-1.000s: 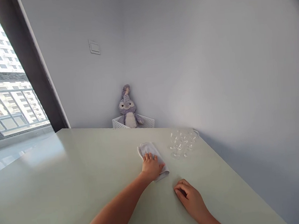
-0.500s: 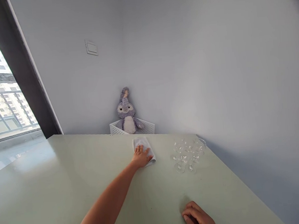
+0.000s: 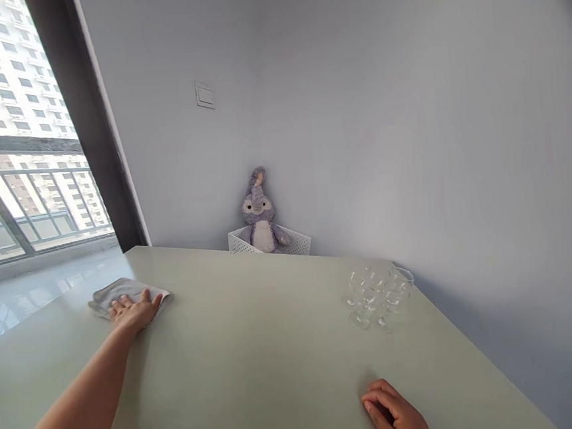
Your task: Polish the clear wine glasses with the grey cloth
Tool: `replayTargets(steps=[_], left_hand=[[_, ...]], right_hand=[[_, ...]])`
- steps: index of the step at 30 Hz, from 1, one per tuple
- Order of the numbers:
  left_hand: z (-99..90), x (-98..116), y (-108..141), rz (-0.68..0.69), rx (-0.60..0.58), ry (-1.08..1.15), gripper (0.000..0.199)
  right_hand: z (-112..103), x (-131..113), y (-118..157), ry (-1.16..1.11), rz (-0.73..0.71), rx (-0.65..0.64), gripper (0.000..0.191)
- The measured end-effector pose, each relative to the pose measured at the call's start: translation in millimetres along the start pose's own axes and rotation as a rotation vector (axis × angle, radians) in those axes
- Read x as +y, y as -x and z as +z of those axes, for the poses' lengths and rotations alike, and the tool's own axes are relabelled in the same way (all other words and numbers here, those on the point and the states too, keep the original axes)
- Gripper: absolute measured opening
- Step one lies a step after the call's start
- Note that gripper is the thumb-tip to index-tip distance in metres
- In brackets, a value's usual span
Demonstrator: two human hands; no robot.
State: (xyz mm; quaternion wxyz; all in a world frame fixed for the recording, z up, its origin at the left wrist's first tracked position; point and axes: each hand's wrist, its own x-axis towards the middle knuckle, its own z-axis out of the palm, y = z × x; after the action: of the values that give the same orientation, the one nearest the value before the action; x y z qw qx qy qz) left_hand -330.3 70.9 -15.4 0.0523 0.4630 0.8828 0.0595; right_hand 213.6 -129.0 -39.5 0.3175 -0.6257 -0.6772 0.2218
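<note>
One wide-spread left grip (image 3: 134, 314) presses the cloth (image 3: 117, 289) against the surface (image 3: 251, 338) at far left, presumably to keep it flat, while I see the right grip (image 3: 398, 410), curled narrow and seemingly holding nothing, nearer, apart from the clustered glasses (image 3: 371, 298).

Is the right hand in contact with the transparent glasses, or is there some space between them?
Apart. The head view shows a strip of tabletop between the right hand and the transparent glasses.
</note>
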Motion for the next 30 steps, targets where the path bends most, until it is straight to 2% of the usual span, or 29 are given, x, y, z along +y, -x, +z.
replayTargets(steps=[1,3,5,7,10,13,15,16,18,19,21,22,24,26,28,30], left_hand=[[-3.2,-8.2,3.5,-0.063,0.013,-0.008,0.07],[-6.7,-8.6,15.8,-0.106,0.012,-0.034,0.067],[-5.3,10.5,33.9,-0.008,-0.015,-0.067,0.064],[1.3,44.6,57.3,0.104,-0.004,-0.069,0.061],[18.6,110.1,105.6,0.356,0.018,-0.072,0.056],[38.5,168.0,177.2,0.63,0.008,-0.054,0.051],[50.1,188.4,235.7,0.927,-0.024,0.015,0.049],[54.8,191.6,265.1,1.066,-0.05,0.058,0.049],[61.2,185.0,315.7,1.341,-0.124,0.135,0.051],[62.7,176.7,333.4,1.468,-0.151,0.159,0.054],[62.2,153.5,346.9,1.582,-0.158,0.176,0.059],[60.2,139.4,341.6,1.547,-0.135,0.166,0.059],[52.4,106.4,310.0,1.354,-0.048,0.12,0.055],[40.9,66.7,261.8,1.027,0.044,0.043,0.049],[28.9,24.4,214.7,0.664,0.085,-0.065,0.047],[21.0,-9.4,184.9,0.4,0.122,-0.13,0.052]], right_hand=[[0.2,-0.1,-0.3,-0.018,-0.008,0.024,0.027],[1.5,0.2,-0.4,-0.071,-0.019,0.094,0.029],[3.1,1.3,-0.3,-0.119,-0.025,0.164,0.029],[4.1,3.4,0.0,-0.143,-0.028,0.203,0.029],[4.1,7.5,0.4,-0.16,-0.039,0.231,0.029],[2.5,10.2,0.9,-0.173,-0.04,0.265,0.03],[-0.1,10.2,1.8,-0.182,-0.042,0.287,0.031],[-2.0,9.6,2.5,-0.187,-0.046,0.294,0.032],[-7.6,7.5,5.0,-0.197,-0.054,0.303,0.032],[-11.2,6.3,6.9,-0.202,-0.054,0.306,0.032],[-19.8,4.0,11.8,-0.208,-0.046,0.314,0.03],[-24.5,3.4,14.8,-0.212,-0.041,0.321,0.03],[-33.6,3.6,21.5,-0.22,-0.023,0.34,0.028],[-41.3,5.7,28.6,-0.23,-0.005,0.353,0.027],[-46.4,8.2,35.4,-0.239,0.002,0.357,0.027],[-48.0,7.6,40.5,-0.251,-0.007,0.353,0.026]])
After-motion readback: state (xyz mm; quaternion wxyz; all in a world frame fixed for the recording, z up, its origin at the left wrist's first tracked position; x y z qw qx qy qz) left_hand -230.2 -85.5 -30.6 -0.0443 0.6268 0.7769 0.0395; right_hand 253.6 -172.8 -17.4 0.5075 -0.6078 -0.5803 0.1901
